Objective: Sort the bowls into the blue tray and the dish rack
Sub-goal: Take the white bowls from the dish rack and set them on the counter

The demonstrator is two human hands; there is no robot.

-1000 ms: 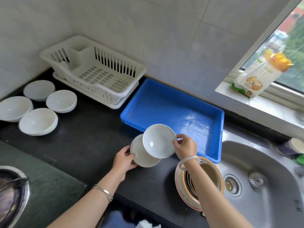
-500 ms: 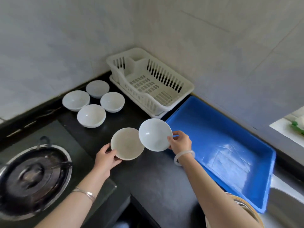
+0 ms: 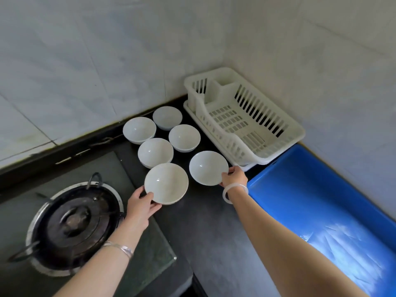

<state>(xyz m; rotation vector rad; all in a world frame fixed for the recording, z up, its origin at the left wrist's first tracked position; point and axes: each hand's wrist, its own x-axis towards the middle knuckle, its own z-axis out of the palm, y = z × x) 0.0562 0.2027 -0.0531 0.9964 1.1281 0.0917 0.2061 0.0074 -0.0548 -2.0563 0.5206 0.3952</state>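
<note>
My left hand [image 3: 142,205] grips the near rim of a white bowl [image 3: 166,183], held low over the black counter. My right hand [image 3: 234,176] pinches the right rim of a second white bowl [image 3: 207,167] beside the dish rack. Several more white bowls [image 3: 155,152] stand upright in the corner behind them. The white dish rack [image 3: 246,123] stands against the wall with no dishes inside. The blue tray [image 3: 321,211] lies to its right with nothing in it.
A gas burner [image 3: 72,226] on a glass hob fills the lower left. Tiled walls [image 3: 128,50] close the corner behind the bowls and rack. The black counter [image 3: 214,232] runs between the hob and the tray.
Both hands carried their bowls leftward and away from me, toward the group of bowls in the corner. The view turned left, so the sink and window left the frame.
</note>
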